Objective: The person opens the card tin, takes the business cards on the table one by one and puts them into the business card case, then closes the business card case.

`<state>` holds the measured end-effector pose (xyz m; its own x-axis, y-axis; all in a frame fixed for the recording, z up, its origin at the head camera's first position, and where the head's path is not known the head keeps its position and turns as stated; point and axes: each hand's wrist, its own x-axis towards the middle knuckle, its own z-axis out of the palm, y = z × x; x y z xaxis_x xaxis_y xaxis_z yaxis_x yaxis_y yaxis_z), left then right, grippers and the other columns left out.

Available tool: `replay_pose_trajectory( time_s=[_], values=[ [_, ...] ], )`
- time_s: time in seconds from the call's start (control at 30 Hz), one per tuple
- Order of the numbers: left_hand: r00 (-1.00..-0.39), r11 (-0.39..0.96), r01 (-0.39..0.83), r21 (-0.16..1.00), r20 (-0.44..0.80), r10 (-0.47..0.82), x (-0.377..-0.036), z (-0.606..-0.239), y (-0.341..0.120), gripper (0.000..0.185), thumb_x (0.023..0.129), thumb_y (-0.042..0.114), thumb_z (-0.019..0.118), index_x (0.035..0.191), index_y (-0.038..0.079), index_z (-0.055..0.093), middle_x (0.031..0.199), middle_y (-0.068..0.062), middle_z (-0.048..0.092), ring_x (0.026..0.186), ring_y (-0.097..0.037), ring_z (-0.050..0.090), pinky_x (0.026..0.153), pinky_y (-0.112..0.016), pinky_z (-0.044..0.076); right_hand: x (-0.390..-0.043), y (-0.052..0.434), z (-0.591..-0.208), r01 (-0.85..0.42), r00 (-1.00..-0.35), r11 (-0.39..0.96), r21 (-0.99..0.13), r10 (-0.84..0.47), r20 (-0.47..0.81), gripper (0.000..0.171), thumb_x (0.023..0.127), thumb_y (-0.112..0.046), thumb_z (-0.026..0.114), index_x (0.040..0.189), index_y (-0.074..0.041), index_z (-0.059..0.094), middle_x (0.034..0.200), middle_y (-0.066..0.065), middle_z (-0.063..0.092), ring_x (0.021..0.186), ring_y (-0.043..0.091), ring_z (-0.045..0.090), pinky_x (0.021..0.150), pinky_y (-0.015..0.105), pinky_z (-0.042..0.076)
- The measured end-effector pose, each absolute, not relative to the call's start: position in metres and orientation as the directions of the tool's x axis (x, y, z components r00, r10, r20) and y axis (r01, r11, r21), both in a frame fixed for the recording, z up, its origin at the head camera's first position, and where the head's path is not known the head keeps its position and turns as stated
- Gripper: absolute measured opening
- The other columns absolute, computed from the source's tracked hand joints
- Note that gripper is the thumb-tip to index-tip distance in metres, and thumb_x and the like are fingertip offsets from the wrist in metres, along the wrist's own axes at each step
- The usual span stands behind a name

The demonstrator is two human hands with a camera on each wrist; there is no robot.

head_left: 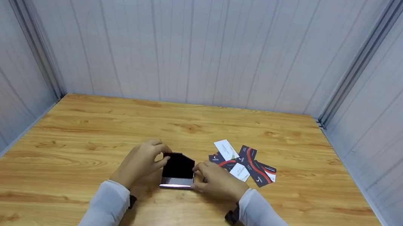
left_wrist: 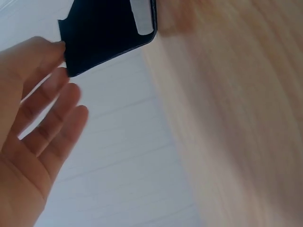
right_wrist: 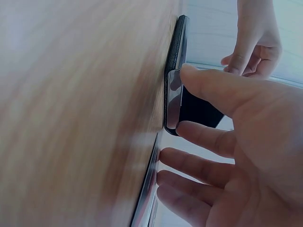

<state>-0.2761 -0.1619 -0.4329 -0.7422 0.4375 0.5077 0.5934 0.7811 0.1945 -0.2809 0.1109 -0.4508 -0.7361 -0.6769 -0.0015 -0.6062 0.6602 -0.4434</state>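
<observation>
Opening the card case (head_left: 177, 182) seems under way, midway between the counter's (head_left: 68, 151) side edges: left hand (head_left: 143, 161) pinching the raised lid (head_left: 178, 166), right hand (head_left: 222, 180) gripping its side. Next likely calls for freeing one hand for the cards (head_left: 250, 164).

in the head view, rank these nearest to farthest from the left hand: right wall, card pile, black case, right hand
1. Black case: touching the left hand, on its right.
2. Right hand: at the case's right edge.
3. Card pile: right of the case, just past the right fingertips.
4. Right wall: far right, beyond the cards.
</observation>
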Motion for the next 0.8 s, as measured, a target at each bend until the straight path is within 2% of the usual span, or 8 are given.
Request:
replay_pose_trajectory(
  time_s=[0.13,0.33,0.5,0.8],
  values=[
    [-0.810,0.817,0.541,0.202,0.386,0.441,-0.2727,-0.4310,-0.1630,0.029,0.093,0.026,0.073,0.118,0.010,0.073,0.112,-0.002,0.066,0.104,-0.022,0.063,0.090,-0.037,0.054,-0.2812,0.1116,-0.4521,-0.600,-0.739,0.665,-0.445,-0.673,-0.010,0.047,0.095,-0.041,0.069,0.132,-0.013,0.059,0.127,0.003,0.056,0.105,0.012,0.054,0.091,0.032,0.049],
    [-0.900,0.861,0.436,0.262,0.142,0.412,-0.2705,-0.4324,-0.1639,0.059,0.095,0.045,0.068,0.142,0.011,0.057,0.141,-0.007,0.055,0.132,-0.033,0.048,0.111,-0.049,0.037,-0.2797,0.1108,-0.4526,-0.594,-0.744,0.669,-0.447,-0.668,-0.012,0.048,0.094,-0.039,0.070,0.133,-0.012,0.059,0.125,0.003,0.056,0.098,0.011,0.054,0.086,0.029,0.049],
    [-0.923,0.858,0.359,0.368,0.007,0.384,-0.2721,-0.4334,-0.1654,0.081,0.087,0.057,0.073,0.151,0.015,0.047,0.155,-0.006,0.042,0.143,-0.034,0.035,0.115,-0.056,0.026,-0.2800,0.1110,-0.4515,-0.594,-0.747,0.672,-0.442,-0.665,-0.006,0.048,0.094,-0.041,0.070,0.131,-0.012,0.060,0.124,0.002,0.056,0.103,0.012,0.054,0.091,0.031,0.049],
    [-0.900,0.834,0.336,0.437,-0.112,0.421,-0.2760,-0.4381,-0.1655,0.112,0.067,0.062,0.086,0.154,0.008,0.041,0.161,-0.009,0.031,0.146,-0.035,0.028,0.115,-0.052,0.029,-0.2811,0.1117,-0.4507,-0.604,-0.739,0.662,-0.444,-0.674,0.001,0.045,0.094,-0.040,0.070,0.128,-0.011,0.060,0.125,0.002,0.056,0.107,0.013,0.054,0.093,0.031,0.048]
  ],
)
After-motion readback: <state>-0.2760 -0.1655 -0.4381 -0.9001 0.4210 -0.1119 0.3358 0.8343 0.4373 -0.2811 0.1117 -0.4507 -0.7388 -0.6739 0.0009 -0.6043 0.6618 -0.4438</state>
